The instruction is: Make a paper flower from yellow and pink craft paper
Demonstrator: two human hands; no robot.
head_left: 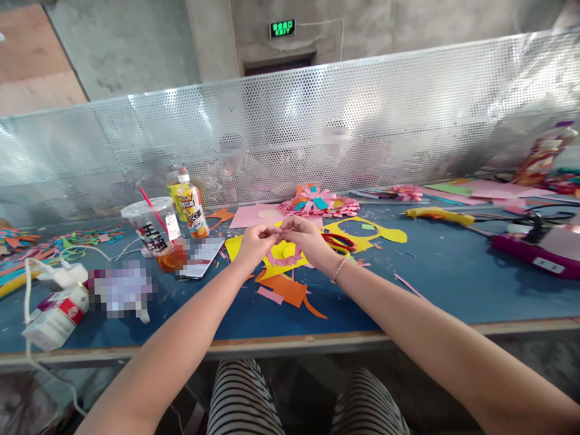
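Both hands are up over the table [416, 283] right now — left hand [254, 243] and right hand [306, 237] meet fingertip to fingertip just above the yellow paper [277, 259]. I see the fingers of both pinched nearly closed on a small pink paper strip [277, 229], held between the two hands, clear of the table surface. It's tiny at this range, so I can't tell whether it's being folded or rolled.

Below the hands lie orange paper scraps [287, 288] and a pink offcut, and the red-handled scissors [339, 242] sit just beside the right wrist. Farther back rests the finished paper flower [318, 204], pink with teal and orange bits.

My read on doing this well: keep the pinch light and close to the crease line, both thumbs square to each other, so the strip doesn't twist or tear. I'd keep the work low over the yellow sheet — a dropped piece then lands where it's easy to find.

Off to the left stand a plastic cup with a straw [150, 225] and a drink bottle [192, 208]; a yellow glue gun [437, 215] lies well apart on the right.
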